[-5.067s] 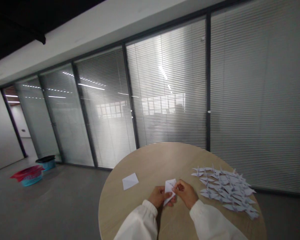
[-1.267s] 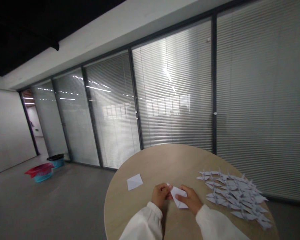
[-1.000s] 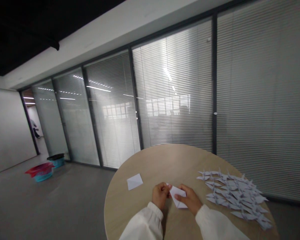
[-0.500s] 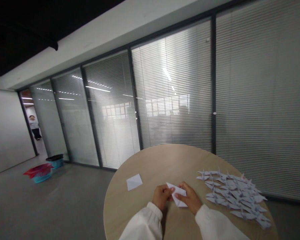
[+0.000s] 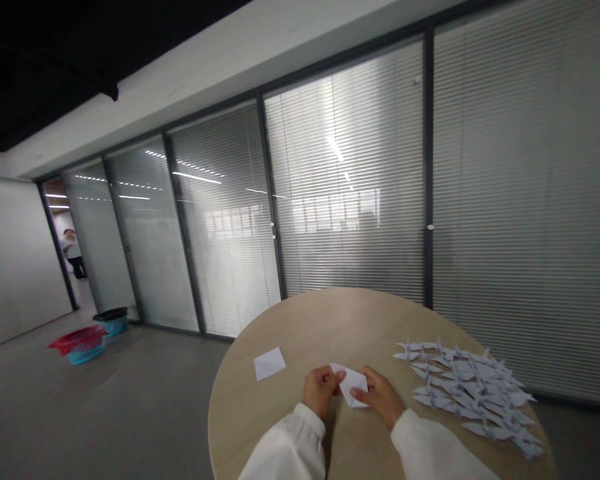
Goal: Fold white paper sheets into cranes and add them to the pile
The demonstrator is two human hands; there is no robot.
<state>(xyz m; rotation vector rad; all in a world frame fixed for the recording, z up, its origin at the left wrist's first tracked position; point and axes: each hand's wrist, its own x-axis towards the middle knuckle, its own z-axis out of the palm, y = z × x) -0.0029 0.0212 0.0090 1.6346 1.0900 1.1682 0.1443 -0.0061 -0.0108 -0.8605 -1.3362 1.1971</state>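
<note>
Between my two hands is a folded piece of white paper (image 5: 351, 385), held just above the round wooden table (image 5: 350, 313). My left hand (image 5: 321, 390) pinches its left edge with thumb and curled fingers. On the other side, my right hand (image 5: 381, 397) grips the right edge, thumb on top and fingers behind. A flat white paper square (image 5: 269, 364) with a crease lies on the table to the left. To the right rests a crowd of several folded paper cranes (image 5: 473, 387), packed close together.
Glass partitions with blinds (image 5: 350, 173) stand behind the table. On the floor at left are a bucket with a red liner (image 5: 83, 345) and one with a black liner (image 5: 113, 321). A person (image 5: 73, 253) stands in the far doorway.
The paper in my hands looks smaller, its right and lower parts folded in more. My hands have barely shifted. The person in the doorway has changed pose.
</note>
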